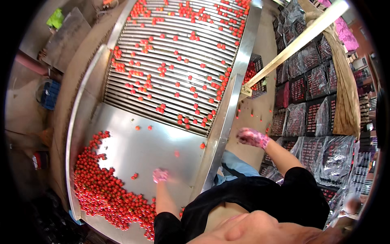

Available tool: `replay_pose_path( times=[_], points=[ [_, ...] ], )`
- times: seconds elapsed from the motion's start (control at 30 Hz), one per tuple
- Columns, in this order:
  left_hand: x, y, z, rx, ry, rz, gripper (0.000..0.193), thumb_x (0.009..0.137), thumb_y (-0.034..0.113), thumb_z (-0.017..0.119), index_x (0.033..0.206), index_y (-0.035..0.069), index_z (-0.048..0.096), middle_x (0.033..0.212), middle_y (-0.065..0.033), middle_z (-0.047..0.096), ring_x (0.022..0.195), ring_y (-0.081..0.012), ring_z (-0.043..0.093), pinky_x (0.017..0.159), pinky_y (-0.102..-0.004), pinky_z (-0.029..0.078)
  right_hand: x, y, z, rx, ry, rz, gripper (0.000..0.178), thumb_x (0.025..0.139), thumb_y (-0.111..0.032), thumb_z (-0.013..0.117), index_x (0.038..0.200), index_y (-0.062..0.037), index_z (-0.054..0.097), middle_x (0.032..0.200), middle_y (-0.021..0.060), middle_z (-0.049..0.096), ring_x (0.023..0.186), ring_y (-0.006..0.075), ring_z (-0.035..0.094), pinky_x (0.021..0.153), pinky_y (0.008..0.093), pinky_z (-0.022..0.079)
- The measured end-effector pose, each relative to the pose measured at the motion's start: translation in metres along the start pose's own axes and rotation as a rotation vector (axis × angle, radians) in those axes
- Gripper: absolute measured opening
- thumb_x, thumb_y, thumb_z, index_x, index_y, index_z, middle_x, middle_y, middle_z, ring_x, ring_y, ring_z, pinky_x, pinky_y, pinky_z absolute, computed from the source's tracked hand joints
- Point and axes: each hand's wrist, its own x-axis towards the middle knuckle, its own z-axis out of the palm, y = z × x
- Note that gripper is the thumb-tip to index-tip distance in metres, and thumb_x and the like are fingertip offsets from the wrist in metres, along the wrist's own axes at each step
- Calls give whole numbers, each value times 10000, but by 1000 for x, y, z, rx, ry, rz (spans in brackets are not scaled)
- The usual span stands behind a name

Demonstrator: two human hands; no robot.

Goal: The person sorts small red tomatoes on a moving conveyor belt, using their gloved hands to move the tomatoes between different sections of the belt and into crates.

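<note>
My left hand (161, 175), in a pink patterned glove, hangs over the smooth metal tray (142, 152). Motion blurs its fingers, so I cannot tell whether they hold anything. A blurred cherry tomato (176, 153) shows just beyond it, and a small pair of tomatoes (134, 176) lies to its left. Out past the tray's right wall, my right hand (252, 137) wears a similar glove with dark stains. Its fingers reach leftward, apart, and no object is visible in them. A large heap of red cherry tomatoes (109, 191) fills the tray's left and near side.
Metal rollers (162, 87) carrying scattered tomatoes run away from the tray. A raised metal side wall (221, 132) stands between my hands. Beyond it are a crate of tomatoes (255, 73), a slanting wooden post (292, 46) and stacked, plastic-wrapped crates (315, 114). Tomatoes dot the floor.
</note>
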Motion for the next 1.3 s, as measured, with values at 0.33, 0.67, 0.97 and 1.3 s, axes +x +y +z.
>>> replay_pose_path(
  times=[0.33, 0.67, 0.97, 1.3],
  points=[
    [-126, -77, 49, 209, -386, -42, 529, 911, 479, 543, 1160, 18, 612, 1051, -189, 625, 950, -313, 565, 852, -399, 442, 56, -72, -146, 343, 741, -435, 190, 884, -214, 637, 992, -62, 670, 764, 4, 575, 657, 127, 549, 582, 285, 455],
    [-264, -36, -6, 142, 78, -156, 596, 885, 512, 591, 1212, 17, 641, 1212, -237, 647, 1162, -383, 599, 1006, -417, 460, 86, -74, -47, -1367, 762, -1066, 85, 815, -158, 665, 881, -106, 660, 897, 115, 633, 897, 283, 615, 820, 354, 495],
    [-260, -14, 69, 68, 137, -230, 543, 826, 492, 613, 1124, 42, 679, 1173, -240, 658, 1120, -371, 619, 955, -427, 480, 128, -24, 16, -2152, 15, -742, 279, 861, -386, 596, 908, -140, 719, 1004, 93, 701, 1051, 273, 608, 1047, 483, 326],
    [-196, -91, 40, -186, 247, -282, 302, 937, 242, 605, 1173, 53, 599, 1179, -146, 606, 1022, -246, 597, 830, -373, 483, 133, -5, 59, -2129, 27, -978, 236, 880, -266, 544, 804, -111, 704, 865, 67, 710, 912, 247, 637, 1017, 415, 389]
  ],
)
